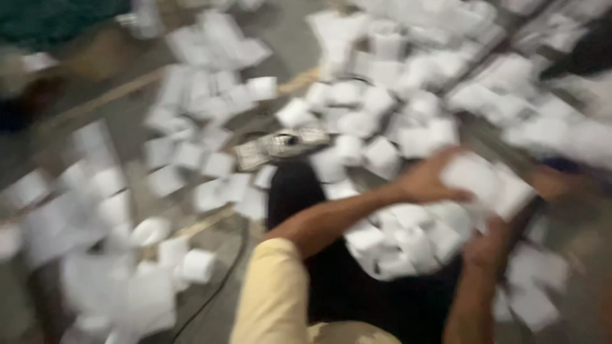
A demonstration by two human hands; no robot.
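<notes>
The view is badly blurred by motion. My left hand (426,183), on an arm in a pale yellow sleeve, reaches to the right and grips a white paper-wrapped bundle (488,183). Just below that bundle is my right hand (488,247), its fingers smeared among the white. A heap of small white paper rolls (408,239) lies on my dark lap (357,286) under both hands.
Several white rolls and packets (210,102) are scattered across the grey floor on all sides. A grey patterned object (280,145) lies ahead of my dark leg (293,191). Also on the floor are a thin black cable (213,290) and a wooden strip (197,226).
</notes>
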